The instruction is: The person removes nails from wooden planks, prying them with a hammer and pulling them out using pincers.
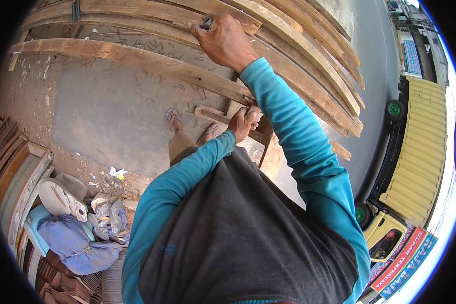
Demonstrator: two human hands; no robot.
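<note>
- Work seems partway: thin dark scraps (122, 33) are scattered, upper centre; how much is left cannot be told.
- A long plank (137, 62) is stretched from upper left to centre.
- A dark object (205, 23) is gripped in the right hand (228, 44); the left hand (243, 124) is curled by the plank's end, contents hidden.

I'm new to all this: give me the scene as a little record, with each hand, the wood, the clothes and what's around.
Right hand: closed around a dark object, mostly hidden
Left hand: at the near end of a plank; exact grip unclear
Other wood: long beams side by side, ahead and to the right
Clothes: dark shirt, blue sleeves
Ground: thin dark bits scattered about
Lower left: blue bundle, brown tiles
Far right: yellow truck
</note>
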